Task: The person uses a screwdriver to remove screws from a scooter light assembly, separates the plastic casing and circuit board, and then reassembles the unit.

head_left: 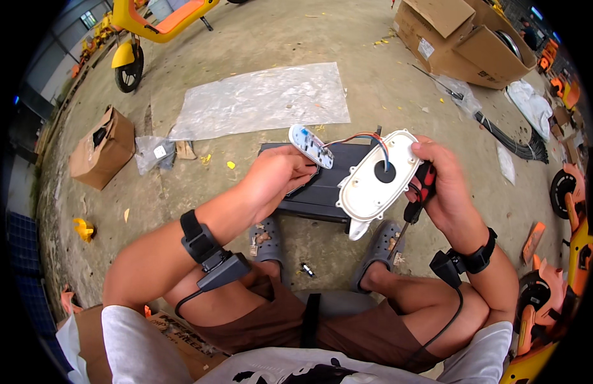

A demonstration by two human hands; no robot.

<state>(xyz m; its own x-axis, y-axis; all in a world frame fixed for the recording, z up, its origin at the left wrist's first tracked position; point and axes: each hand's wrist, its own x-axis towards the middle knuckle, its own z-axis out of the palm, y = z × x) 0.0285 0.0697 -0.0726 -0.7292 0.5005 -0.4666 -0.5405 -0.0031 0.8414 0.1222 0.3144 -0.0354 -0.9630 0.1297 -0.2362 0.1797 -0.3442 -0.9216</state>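
My left hand pinches a small white circuit board by its lower end. Coloured wires run from the board through a round hole in a white oval plastic housing. My right hand grips the right edge of that housing and also holds a red-and-black screwdriver, whose shaft points down. Both hands are raised above a flat black panel lying on the concrete in front of my feet.
A clear plastic sheet lies ahead on the concrete. A small cardboard box sits at left, large boxes at upper right, black cables beside them. A yellow scooter stands upper left. Orange parts lie at right.
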